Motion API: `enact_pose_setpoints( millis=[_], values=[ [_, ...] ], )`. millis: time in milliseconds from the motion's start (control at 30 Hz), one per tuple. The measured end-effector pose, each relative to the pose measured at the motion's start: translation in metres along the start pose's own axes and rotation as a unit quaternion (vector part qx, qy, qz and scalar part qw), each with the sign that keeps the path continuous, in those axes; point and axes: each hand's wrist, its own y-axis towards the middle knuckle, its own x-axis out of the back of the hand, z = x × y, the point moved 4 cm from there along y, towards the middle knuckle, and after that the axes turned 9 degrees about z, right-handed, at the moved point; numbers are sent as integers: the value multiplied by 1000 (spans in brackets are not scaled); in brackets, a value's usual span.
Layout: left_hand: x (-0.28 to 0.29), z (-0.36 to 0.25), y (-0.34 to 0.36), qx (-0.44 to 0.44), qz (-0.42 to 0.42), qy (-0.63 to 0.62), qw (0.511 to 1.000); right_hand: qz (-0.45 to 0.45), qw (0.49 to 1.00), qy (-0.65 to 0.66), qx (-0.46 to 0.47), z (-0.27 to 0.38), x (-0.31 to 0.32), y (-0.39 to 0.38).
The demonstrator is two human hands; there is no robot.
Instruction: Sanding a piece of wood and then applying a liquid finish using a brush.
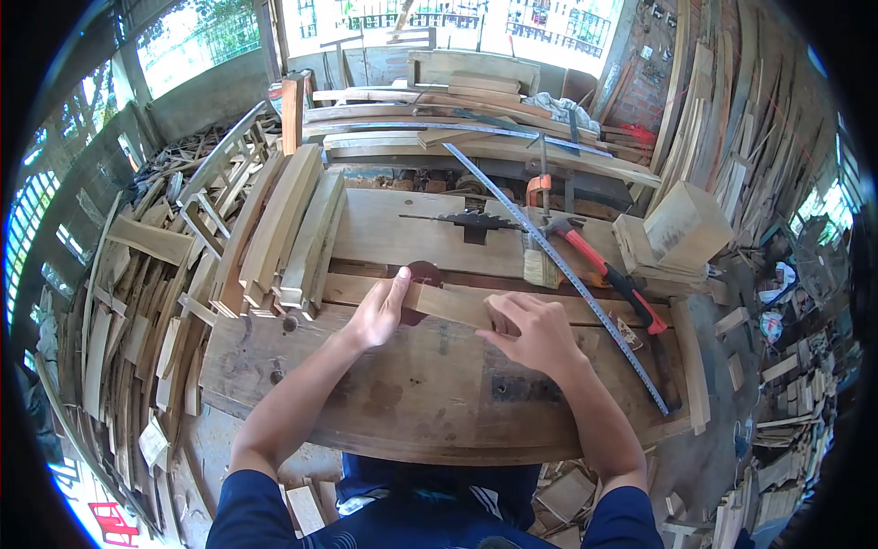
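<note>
A short, light wooden strip (446,304) is held above the workbench (402,403) between my two hands. My left hand (377,309) grips its left end, thumb pointing up along the edge. At the other end my right hand (538,331) has its fingers bent around the wood; that end is partly hidden. Behind the strip shows a dark red round disc (425,271), partly covered by it. Beyond my right hand are a brush (540,269) with pale bristles, a long metal ruler (558,261) and a hammer (608,274) with a red and black handle.
Wooden posts (288,220) are stacked on the bench's left. A dark toothed metal piece (471,220) lies towards the back, near an orange clamp (540,188). Wooden blocks (686,224) stand at the right. Scrap timber (137,320) crowds the floor, and long boards (722,137) lean back right.
</note>
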Motion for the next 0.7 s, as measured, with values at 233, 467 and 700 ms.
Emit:
enact_pose_setpoints(
  millis=[233, 467, 700],
  values=[
    [-1, 11, 3, -4, -8, 0, 1000, 24, 999, 16, -32, -8, 9, 1],
    [-3, 1, 1, 25, 10, -43, 999, -15, 999, -11, -34, -9, 3, 0],
    [-1, 0, 0, 21, 25, -49, 998, -22, 999, -2, -47, -8, 4, 2]
  ],
)
